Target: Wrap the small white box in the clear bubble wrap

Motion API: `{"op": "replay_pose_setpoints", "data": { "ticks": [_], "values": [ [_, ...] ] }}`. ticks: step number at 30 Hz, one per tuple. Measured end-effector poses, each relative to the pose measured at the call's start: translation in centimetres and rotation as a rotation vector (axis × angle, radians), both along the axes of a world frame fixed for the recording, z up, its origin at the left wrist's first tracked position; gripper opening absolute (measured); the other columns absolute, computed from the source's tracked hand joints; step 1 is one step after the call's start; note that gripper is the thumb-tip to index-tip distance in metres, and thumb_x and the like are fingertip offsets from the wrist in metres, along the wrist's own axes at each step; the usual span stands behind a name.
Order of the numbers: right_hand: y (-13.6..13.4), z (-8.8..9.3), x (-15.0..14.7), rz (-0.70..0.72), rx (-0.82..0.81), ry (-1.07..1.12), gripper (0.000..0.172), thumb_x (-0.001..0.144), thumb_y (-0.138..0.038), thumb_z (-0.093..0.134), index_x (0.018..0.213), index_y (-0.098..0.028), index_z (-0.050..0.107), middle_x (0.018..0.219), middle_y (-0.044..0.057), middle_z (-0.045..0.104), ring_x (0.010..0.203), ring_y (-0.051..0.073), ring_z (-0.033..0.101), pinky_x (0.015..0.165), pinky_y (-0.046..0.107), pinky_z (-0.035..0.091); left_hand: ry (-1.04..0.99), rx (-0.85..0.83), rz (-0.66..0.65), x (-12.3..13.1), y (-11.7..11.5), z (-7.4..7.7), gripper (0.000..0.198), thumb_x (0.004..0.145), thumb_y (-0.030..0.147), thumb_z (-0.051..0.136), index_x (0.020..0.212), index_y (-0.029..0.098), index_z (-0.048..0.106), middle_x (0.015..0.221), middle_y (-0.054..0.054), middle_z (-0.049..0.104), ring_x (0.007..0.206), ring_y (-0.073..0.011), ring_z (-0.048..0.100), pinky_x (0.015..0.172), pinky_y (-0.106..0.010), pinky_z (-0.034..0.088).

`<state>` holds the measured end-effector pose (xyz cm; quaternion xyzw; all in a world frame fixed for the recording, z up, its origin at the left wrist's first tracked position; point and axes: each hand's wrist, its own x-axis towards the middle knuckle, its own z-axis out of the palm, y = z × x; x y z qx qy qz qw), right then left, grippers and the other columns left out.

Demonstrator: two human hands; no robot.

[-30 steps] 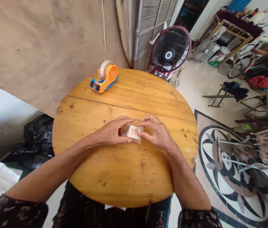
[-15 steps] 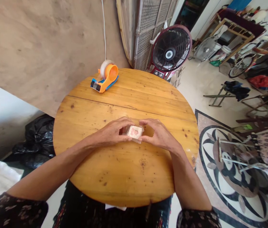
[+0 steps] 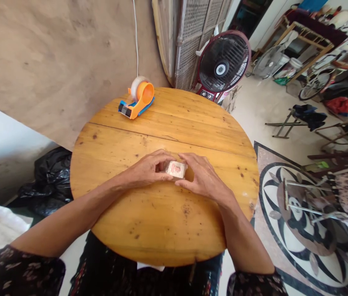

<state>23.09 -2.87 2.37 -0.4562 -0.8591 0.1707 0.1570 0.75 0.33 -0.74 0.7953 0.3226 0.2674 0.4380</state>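
Note:
A small pale block with a red print on top, seemingly in see-through wrapping, is near the middle of the round wooden table. My left hand curves round its left end, fingers along the far side and thumb along the near side. From the right, my right hand closes on the block the same way, its thumb at the near right corner and fingertips at the far edge. Both hands rest low over the tabletop. My palms hide part of the block's ends.
An orange and blue tape dispenser stands at the table's far left edge. Behind the table is a dark red fan. Black plastic bags lie left of the table. At right are a folding stool and a bicycle.
My right hand has shifted slightly left, its thumb and fingertips coming further over the block. The left hand stays round the block's left end.

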Motion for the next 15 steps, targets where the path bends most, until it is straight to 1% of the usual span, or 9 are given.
{"op": "replay_pose_setpoints", "data": {
  "ticks": [2, 4, 6, 8, 11, 13, 15],
  "values": [
    [0.0, -0.1, 0.1, 0.003, -0.016, -0.026, 0.072, 0.077, -0.043, 0.068, 0.139, -0.02, 0.038, 0.133, 0.014, 0.053, 0.121, 0.03, 0.05, 0.099, 0.046, 0.037, 0.006, -0.014, 0.005, 0.0, 0.0, -0.2, 0.048, 0.079, 0.046, 0.066, 0.122, 0.027, 0.058, 0.119, -0.006, 0.055, 0.087, -0.0158, 0.055, 0.076, -0.028, 0.046],
    [0.1, -0.3, 0.1, -0.01, -0.021, -0.059, 0.071, 0.077, -0.039, 0.068, 0.139, -0.017, 0.038, 0.128, 0.015, 0.057, 0.116, 0.03, 0.052, 0.098, 0.046, 0.037, 0.008, -0.03, 0.023, 0.0, -0.1, -0.3, 0.047, 0.079, 0.046, 0.066, 0.121, 0.027, 0.058, 0.116, -0.006, 0.056, 0.086, -0.0156, 0.055, 0.075, -0.028, 0.046],
    [0.2, -0.5, -0.1, -0.016, -0.011, -0.078, 0.066, 0.078, -0.036, 0.066, 0.136, -0.015, 0.042, 0.121, 0.015, 0.062, 0.11, 0.03, 0.054, 0.096, 0.045, 0.037, 0.012, -0.04, 0.036, 0.1, -0.2, -0.3, 0.046, 0.079, 0.047, 0.066, 0.12, 0.026, 0.059, 0.106, -0.004, 0.058, 0.084, -0.0156, 0.054, 0.074, -0.028, 0.045],
    [0.2, -0.5, -0.3, -0.009, -0.006, -0.078, 0.058, 0.079, -0.035, 0.064, 0.132, -0.016, 0.047, 0.116, 0.014, 0.064, 0.107, 0.03, 0.055, 0.096, 0.044, 0.036, 0.022, -0.053, 0.031, 0.3, -0.2, -0.3, 0.046, 0.079, 0.048, 0.065, 0.119, 0.026, 0.059, 0.096, -0.003, 0.058, 0.078, -0.0146, 0.052, 0.069, -0.027, 0.044],
    [0.2, -0.2, -0.3, 0.009, -0.032, -0.064, 0.05, 0.082, -0.034, 0.062, 0.128, -0.018, 0.051, 0.116, 0.012, 0.065, 0.106, 0.029, 0.056, 0.097, 0.044, 0.035, 0.041, -0.071, 0.002, 0.3, -0.1, -0.2, 0.045, 0.079, 0.049, 0.064, 0.117, 0.025, 0.06, 0.092, -0.002, 0.057, 0.074, -0.0135, 0.05, 0.065, -0.026, 0.042],
    [0.2, 0.1, 0.2, 0.032, -0.071, -0.058, 0.057, 0.081, -0.038, 0.063, 0.133, -0.019, 0.047, 0.125, 0.012, 0.061, 0.113, 0.029, 0.054, 0.099, 0.044, 0.035, 0.05, -0.08, -0.021, 0.1, 0.0, -0.1, 0.052, 0.077, 0.049, 0.067, 0.123, 0.026, 0.056, 0.096, -0.003, 0.057, 0.075, -0.0136, 0.051, 0.067, -0.026, 0.042],
    [0.4, 0.5, 1.1, 0.039, -0.108, -0.053, 0.073, 0.078, -0.045, 0.067, 0.14, -0.02, 0.039, 0.138, 0.013, 0.051, 0.123, 0.03, 0.049, 0.102, 0.045, 0.034, 0.07, -0.113, -0.016, -0.5, 0.2, 0.1, 0.072, 0.071, 0.048, 0.071, 0.135, 0.027, 0.045, 0.097, -0.003, 0.057, 0.075, -0.014, 0.052, 0.068, -0.026, 0.043]
  ]
}}
